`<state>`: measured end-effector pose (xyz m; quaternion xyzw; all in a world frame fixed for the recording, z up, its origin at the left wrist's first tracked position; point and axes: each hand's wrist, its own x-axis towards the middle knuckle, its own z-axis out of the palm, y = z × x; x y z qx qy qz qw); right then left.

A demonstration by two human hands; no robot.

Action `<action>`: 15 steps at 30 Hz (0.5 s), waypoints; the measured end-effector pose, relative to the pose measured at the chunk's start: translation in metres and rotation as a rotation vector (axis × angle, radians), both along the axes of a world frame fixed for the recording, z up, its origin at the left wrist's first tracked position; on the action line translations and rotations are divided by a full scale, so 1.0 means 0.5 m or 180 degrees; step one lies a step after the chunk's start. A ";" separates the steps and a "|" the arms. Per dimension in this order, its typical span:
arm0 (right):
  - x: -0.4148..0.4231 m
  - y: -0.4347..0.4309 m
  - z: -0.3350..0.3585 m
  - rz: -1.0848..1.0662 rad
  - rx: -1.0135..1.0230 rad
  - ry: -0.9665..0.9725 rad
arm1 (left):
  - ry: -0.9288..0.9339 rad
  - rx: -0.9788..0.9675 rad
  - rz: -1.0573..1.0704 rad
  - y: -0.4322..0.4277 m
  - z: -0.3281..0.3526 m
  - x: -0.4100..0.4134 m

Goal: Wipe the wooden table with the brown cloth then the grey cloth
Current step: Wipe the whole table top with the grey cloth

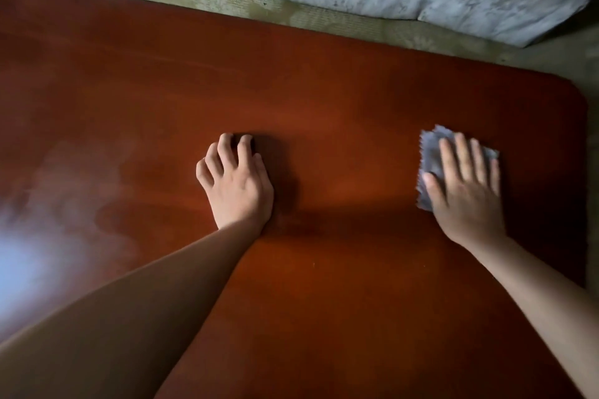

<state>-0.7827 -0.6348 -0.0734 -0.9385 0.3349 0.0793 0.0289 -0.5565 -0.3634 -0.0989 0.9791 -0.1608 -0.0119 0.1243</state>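
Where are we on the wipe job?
Grey stage in hand: right hand presses the grey cloth flat on the wooden table near its right edge. Brown cloth isn't in view, so that pass looks finished. Left hand rests bare on the table. Remaining grey coverage: cannot tell.

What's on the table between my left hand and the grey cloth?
Nothing: only bare table between left hand and cloth, in the head view.

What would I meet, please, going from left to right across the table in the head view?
Glare → left hand → grey cloth, with the right hand flat on it → table edge.
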 end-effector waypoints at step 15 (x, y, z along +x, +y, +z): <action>0.086 0.533 -0.005 0.0754 0.0338 0.0004 | 0.0198 -0.0820 -0.0877 0.109 0.015 -0.019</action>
